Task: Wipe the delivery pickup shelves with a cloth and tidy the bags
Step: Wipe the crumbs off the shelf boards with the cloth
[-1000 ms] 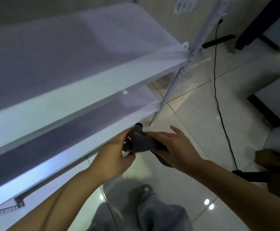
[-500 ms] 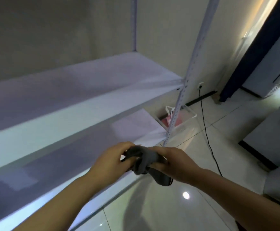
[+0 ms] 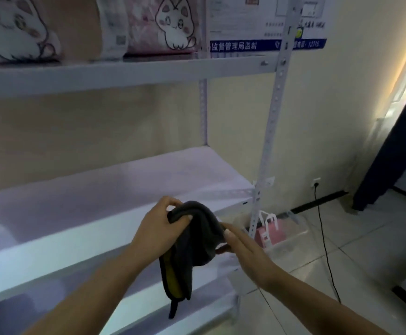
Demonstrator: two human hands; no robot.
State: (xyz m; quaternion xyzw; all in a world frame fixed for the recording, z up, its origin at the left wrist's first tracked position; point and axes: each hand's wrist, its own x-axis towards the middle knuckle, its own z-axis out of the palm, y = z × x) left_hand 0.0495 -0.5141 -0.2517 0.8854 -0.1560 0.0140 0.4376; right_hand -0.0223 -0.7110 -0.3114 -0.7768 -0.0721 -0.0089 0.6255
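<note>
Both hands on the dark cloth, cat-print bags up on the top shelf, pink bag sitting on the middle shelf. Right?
Not quite. The head view shows the pink bag in a clear bin on the floor beside the shelf post, not on the middle shelf. The rest holds: left hand and right hand both hold the dark cloth, and the cat-print bags sit on the top shelf.

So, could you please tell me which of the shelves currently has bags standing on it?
The top shelf, the one above both hands: cat-print bags stand along it. The middle shelf behind the cloth shows no bags.
</note>
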